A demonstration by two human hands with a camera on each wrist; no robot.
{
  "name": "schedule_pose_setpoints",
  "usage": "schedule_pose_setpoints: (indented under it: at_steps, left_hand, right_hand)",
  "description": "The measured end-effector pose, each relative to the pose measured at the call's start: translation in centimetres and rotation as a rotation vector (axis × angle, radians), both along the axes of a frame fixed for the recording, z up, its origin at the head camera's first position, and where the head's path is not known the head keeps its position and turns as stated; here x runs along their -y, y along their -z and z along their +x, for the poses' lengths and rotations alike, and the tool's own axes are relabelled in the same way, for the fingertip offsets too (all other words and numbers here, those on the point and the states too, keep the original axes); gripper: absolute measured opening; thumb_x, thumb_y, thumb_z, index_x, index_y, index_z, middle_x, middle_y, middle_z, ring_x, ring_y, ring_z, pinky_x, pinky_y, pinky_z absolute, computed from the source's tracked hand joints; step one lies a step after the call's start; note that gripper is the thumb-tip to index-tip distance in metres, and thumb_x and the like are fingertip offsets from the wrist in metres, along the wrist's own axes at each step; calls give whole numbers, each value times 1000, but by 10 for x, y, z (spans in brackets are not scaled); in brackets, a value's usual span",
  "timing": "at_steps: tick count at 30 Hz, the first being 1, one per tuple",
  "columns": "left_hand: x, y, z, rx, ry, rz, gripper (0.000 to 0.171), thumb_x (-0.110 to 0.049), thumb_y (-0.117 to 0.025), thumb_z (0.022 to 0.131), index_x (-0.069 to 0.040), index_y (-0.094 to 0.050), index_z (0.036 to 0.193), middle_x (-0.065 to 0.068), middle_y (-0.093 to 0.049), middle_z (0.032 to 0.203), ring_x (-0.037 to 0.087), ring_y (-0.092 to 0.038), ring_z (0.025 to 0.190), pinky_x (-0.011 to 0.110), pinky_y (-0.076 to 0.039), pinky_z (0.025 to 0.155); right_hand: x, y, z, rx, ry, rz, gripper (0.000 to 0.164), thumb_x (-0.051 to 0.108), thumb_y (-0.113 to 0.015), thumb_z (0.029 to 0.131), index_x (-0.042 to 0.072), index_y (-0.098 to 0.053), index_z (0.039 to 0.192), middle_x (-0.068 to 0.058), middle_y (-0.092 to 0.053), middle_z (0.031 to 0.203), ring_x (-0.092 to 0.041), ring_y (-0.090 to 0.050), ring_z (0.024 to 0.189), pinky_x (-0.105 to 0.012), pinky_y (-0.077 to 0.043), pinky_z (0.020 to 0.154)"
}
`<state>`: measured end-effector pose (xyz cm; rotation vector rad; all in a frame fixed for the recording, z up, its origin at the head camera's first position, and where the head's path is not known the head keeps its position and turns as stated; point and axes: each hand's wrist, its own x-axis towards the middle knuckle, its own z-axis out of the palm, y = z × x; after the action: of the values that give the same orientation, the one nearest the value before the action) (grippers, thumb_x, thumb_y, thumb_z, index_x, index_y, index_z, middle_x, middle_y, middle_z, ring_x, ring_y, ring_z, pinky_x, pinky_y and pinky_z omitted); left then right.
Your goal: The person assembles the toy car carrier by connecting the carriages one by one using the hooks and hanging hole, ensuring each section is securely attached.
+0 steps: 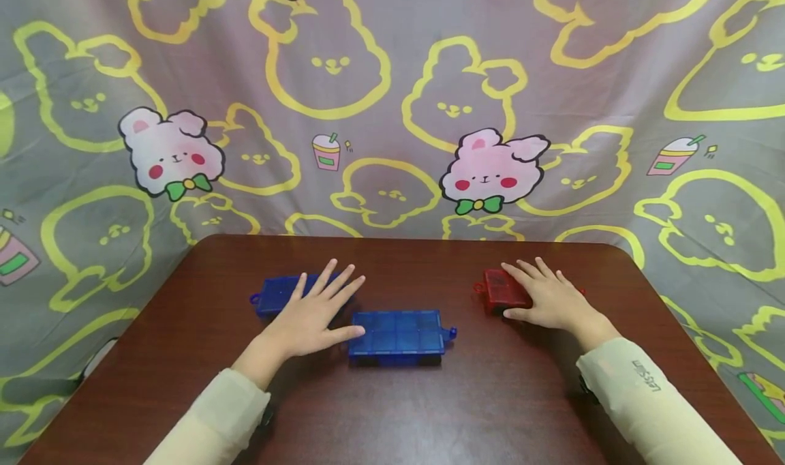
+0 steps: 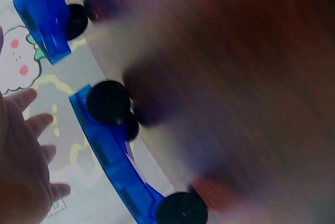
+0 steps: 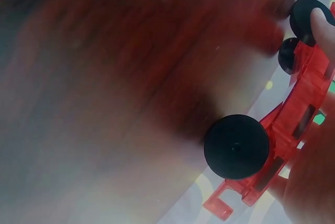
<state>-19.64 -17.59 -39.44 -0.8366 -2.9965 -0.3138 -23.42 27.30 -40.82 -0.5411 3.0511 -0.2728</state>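
Two translucent blue toy train cars with black wheels are on the brown table. My left hand point(image 1: 306, 322) is spread above the farther blue car point(image 1: 276, 293), partly covering it. Its thumb reaches the left end of the nearer blue car point(image 1: 397, 334) in the head view; whether it touches cannot be told. In the left wrist view the left fingers stand apart beside a blue car point(image 2: 112, 153). Over a translucent red toy train car point(image 1: 503, 289) lies my right hand point(image 1: 552, 300), its fingers extended and hiding the car's right part. The right thumb point(image 3: 322, 28) overlaps a black wheel.
The dark brown wooden table point(image 1: 392, 417) has rounded far corners. Behind it hangs a grey curtain point(image 1: 380, 63) printed with yellow outlines and cartoon rabbits. Small coupling loops or hooks stick out from the cars' ends.
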Motion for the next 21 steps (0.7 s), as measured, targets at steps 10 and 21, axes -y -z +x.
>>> schedule_pose_setpoints:
  at_steps: [10,21]
  left_hand:
    - [-14,-1,10,103,102,21,89,-75,-52,87,-27,-29,158,-4,-27,165,24,-9,157,67,-15,119]
    - [-21,0,10,120,144,4,86,-69,-62,84,-20,-42,152,5,-47,154,28,-35,148,59,-36,113]
  right_hand:
    - [1,1,-5,-55,-39,-10,92,51,-80,76,12,-41,150,-22,-52,140,-50,-44,131,-75,-30,105]
    - [-1,-1,-2,-98,-58,-9,89,50,-83,73,6,-49,142,-17,-60,125,-37,-57,106,-61,-46,95]
